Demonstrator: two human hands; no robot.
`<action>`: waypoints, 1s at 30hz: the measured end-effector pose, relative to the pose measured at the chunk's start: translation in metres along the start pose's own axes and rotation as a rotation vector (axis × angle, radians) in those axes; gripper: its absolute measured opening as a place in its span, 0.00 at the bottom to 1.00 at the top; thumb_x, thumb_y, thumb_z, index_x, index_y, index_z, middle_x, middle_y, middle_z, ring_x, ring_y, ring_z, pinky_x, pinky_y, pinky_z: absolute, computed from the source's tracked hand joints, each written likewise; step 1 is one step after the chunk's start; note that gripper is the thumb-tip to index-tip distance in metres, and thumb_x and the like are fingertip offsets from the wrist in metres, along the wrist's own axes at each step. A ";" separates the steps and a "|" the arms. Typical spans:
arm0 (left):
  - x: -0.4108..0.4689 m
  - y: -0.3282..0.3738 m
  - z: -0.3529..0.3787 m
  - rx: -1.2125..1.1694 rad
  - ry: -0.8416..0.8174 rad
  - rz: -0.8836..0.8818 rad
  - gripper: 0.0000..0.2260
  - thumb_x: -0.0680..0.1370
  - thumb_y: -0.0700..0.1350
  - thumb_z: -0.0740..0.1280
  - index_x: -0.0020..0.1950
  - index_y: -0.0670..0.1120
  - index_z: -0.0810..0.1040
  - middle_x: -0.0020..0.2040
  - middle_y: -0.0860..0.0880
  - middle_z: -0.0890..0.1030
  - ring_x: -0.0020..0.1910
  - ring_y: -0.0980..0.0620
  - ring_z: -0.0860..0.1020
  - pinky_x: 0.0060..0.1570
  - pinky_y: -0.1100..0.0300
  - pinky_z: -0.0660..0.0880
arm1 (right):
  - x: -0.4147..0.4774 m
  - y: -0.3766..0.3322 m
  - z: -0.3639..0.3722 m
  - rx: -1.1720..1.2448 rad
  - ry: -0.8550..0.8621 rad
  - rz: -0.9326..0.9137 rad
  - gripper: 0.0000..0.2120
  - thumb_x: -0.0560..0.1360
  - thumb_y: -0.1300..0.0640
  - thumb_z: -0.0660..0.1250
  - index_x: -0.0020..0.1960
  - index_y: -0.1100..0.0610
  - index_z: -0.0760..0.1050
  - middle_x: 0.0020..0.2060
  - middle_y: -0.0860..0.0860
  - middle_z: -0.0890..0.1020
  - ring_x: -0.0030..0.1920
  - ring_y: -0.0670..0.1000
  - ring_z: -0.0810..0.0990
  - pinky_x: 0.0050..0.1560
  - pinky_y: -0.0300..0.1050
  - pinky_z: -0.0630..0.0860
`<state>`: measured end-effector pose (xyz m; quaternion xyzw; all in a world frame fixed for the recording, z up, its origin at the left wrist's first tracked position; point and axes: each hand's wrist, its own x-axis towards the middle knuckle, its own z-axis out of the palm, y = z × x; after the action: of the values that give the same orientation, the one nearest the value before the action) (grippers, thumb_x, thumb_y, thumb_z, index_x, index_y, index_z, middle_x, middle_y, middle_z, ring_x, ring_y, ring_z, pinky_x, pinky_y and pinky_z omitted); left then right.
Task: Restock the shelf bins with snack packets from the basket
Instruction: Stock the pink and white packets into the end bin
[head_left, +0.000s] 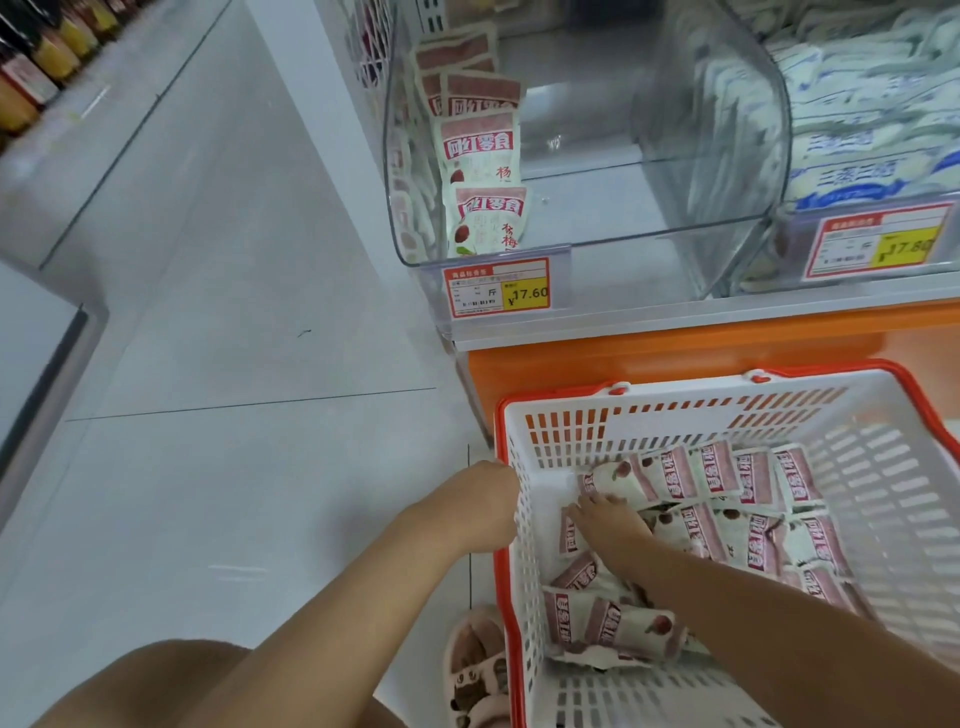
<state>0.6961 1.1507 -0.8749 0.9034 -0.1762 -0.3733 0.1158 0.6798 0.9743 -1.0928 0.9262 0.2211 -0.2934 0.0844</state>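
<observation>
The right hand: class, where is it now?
In the head view, the right hand is inside the shopping basket, lower right, resting on the snack packets.

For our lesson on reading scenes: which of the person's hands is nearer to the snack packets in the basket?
Right. The right hand is inside the basket, resting on the snack packets. The left hand is outside, against the basket's left wall.

My basket (524, 519) sits on the pale tiled floor (234, 364), lower right; above it the shelf (649, 312) carries clear bins (571, 223).
</observation>
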 end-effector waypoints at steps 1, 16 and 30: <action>0.000 0.000 0.000 -0.008 0.001 0.004 0.09 0.79 0.35 0.57 0.55 0.41 0.74 0.37 0.52 0.68 0.39 0.55 0.70 0.29 0.70 0.63 | -0.005 0.002 -0.002 0.023 -0.002 0.032 0.29 0.74 0.65 0.66 0.72 0.60 0.60 0.69 0.58 0.66 0.66 0.57 0.68 0.65 0.49 0.68; -0.013 0.018 -0.035 0.024 0.366 0.001 0.09 0.81 0.46 0.60 0.55 0.49 0.79 0.52 0.51 0.82 0.44 0.54 0.79 0.44 0.62 0.74 | -0.143 0.062 -0.147 1.540 -0.119 -0.122 0.13 0.75 0.53 0.66 0.55 0.60 0.78 0.50 0.55 0.84 0.51 0.53 0.83 0.59 0.49 0.77; -0.050 0.040 -0.101 -0.078 1.141 0.127 0.19 0.81 0.44 0.58 0.72 0.47 0.67 0.71 0.49 0.69 0.69 0.52 0.67 0.67 0.61 0.63 | -0.177 0.079 -0.370 1.406 0.805 -0.240 0.08 0.72 0.62 0.71 0.50 0.54 0.81 0.46 0.48 0.85 0.47 0.45 0.84 0.50 0.37 0.78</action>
<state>0.7264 1.1428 -0.7594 0.9446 -0.1258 0.1747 0.2479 0.7742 0.9463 -0.6870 0.7673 0.0964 -0.0156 -0.6338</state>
